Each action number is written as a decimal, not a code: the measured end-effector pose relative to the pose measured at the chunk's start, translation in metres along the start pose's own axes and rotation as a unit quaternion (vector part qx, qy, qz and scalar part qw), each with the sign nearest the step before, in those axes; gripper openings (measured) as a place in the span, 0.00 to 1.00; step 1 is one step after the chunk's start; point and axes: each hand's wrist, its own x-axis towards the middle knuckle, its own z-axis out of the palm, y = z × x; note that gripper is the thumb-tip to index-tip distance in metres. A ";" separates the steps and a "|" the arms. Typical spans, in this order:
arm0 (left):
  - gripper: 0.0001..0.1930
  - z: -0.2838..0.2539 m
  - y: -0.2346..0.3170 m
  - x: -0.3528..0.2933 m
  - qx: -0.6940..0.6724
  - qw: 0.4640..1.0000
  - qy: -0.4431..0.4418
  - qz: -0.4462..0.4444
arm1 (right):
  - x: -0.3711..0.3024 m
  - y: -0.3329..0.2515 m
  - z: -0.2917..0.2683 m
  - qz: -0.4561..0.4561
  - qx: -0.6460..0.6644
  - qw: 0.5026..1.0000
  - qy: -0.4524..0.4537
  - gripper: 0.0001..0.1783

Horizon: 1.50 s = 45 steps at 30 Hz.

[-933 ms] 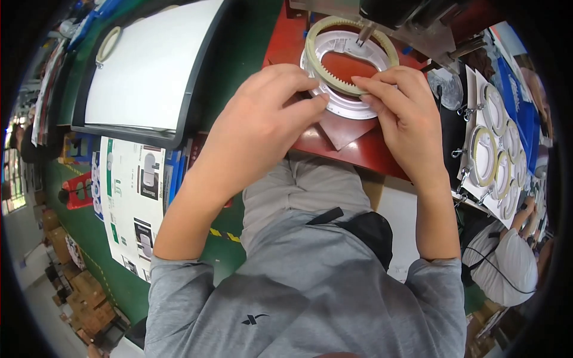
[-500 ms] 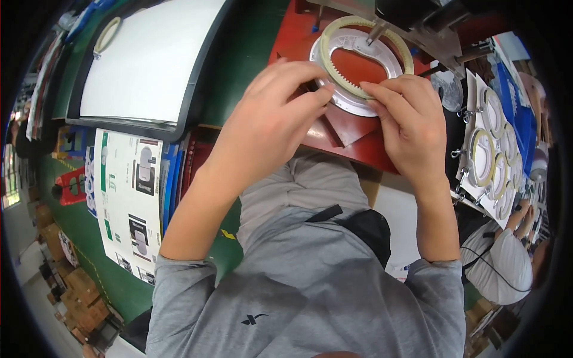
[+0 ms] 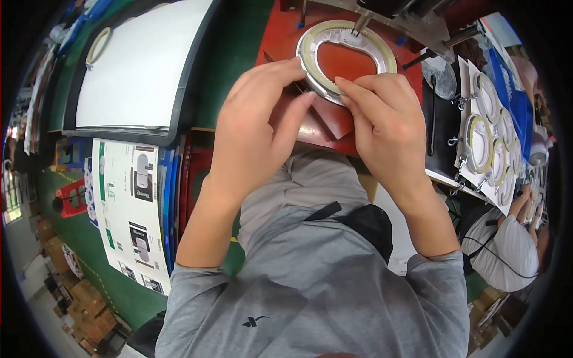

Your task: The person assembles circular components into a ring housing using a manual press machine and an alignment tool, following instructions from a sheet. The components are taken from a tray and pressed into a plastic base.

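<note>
A cream toothed ring (image 3: 385, 50) lies over a white oval-holed ring part (image 3: 351, 40), on a red work surface (image 3: 280, 30). At its near left edge is my left hand (image 3: 253, 113), thumb and fingers apart, with the fingertips against or close to the white rim. My right hand (image 3: 385, 110) has its index finger on the near side of the toothed ring and the thumb by the white rim, pinching the edge; the exact contact is partly hidden. A metal rod (image 3: 362, 22) comes down at the ring's far side.
A metal fixture (image 3: 412, 27) overhangs the far right. Right of it, several similar rings (image 3: 479, 143) lie on a white sheet beside small metal clips (image 3: 462, 100). On the left stand a black tray (image 3: 179, 113) with white sheets and a printed board (image 3: 125, 197). Another person (image 3: 504, 250) sits at right.
The toothed ring, tilted and raised before, now sits lower and flatter on the white part. My left thumb and fingers have spread apart. The view has shifted slightly.
</note>
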 end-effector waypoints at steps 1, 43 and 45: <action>0.12 0.002 -0.001 0.002 0.001 1.000 -0.001 0.000 | 0.000 0.000 0.001 -0.006 0.000 1.000 0.005 0.13; 0.08 0.028 -0.019 0.044 0.021 0.998 0.020 -0.050 | 0.025 0.034 0.006 0.114 -0.110 0.980 -0.123 0.35; 0.09 0.030 -0.023 0.040 0.012 0.998 0.028 -0.052 | 0.022 0.039 0.015 0.112 -0.082 0.985 -0.100 0.37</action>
